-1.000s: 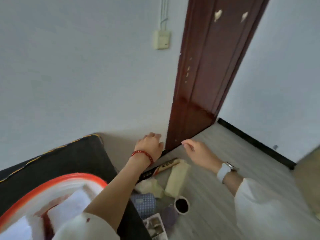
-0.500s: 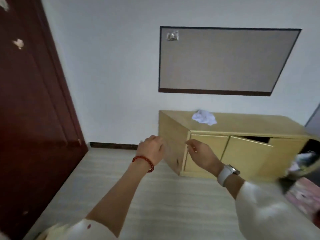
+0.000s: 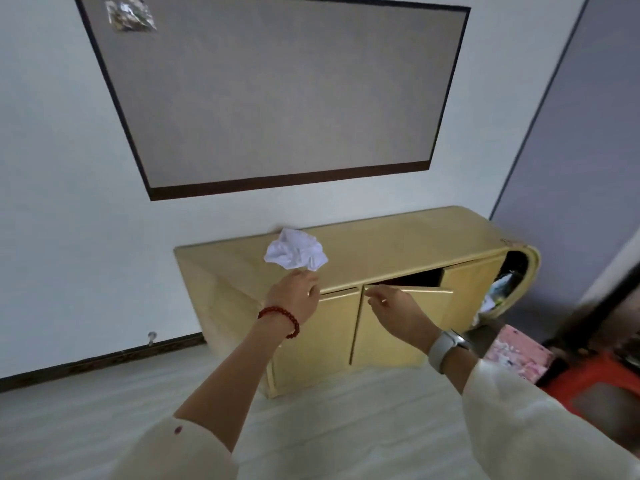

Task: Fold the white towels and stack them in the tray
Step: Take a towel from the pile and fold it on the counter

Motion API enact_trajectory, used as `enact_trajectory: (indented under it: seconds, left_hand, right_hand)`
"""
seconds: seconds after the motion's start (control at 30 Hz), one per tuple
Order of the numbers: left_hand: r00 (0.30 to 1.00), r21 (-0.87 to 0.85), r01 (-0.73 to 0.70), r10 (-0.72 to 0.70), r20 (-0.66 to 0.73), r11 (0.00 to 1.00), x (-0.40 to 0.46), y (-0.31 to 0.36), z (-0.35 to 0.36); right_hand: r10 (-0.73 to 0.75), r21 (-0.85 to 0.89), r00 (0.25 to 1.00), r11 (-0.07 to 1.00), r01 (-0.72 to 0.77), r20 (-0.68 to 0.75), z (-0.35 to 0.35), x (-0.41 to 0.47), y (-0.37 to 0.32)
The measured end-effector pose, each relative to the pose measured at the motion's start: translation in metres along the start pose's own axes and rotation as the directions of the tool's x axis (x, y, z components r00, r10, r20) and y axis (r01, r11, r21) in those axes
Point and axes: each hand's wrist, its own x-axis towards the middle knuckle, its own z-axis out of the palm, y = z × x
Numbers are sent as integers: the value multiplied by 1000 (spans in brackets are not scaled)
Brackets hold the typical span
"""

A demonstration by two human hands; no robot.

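— Since a moment ago the view has swung off the dark red door and closed in on the yellow cabinet [image 3: 377, 251]; both hands now reach toward it instead of hanging in mid-air over the floor.

— What are the fingers doing?

— On the left hand [image 3: 294, 297] they are loosely curled and hold nothing, the knuckles just below the crumpled white towel [image 3: 296, 252]; whether they touch it, I cannot tell. On the right hand [image 3: 398, 308] the fingers are bent, thumb and forefinger drawn narrow near the top edge of the ajar middle door [image 3: 408, 291], gripping nothing that I can see.

— Why out in front like that?

— My guess: the left is going for the towel, which lies bunched on the cabinet top near its front edge, and must be picked up before any folding.

— And the containers?

— The cabinet has one door closed and the middle one tilted open onto a dark inside, contents hidden. Its rounded right end [image 3: 516, 282] is open, with pale stuff crammed in, too blurred to name. No tray shows. A pink box [image 3: 516, 351] sits on the floor at right.
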Motion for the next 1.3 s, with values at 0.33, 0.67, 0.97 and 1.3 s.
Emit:
enact_trajectory:
  seconds: [0.33, 0.67, 0.97, 1.3]
  left_hand:
    - [975, -46, 218, -215, 61, 975, 229, -35, 92]
    - [797, -167, 600, -602, 45, 782, 373, -103, 203]
    - [676, -70, 707, -701, -228, 704, 440, -136, 238]
    - [792, -670, 328, -580, -188, 666, 503, -138, 88]
  right_hand:
    - [24, 75, 988, 997, -36, 151, 25, 238, 78]
    - [-113, 109, 897, 991, 73, 428, 98, 453, 158]
    - [-189, 129, 797, 982, 140, 574, 146, 534, 177]
    - [-498, 328, 687, 867, 376, 529, 147, 622, 70]
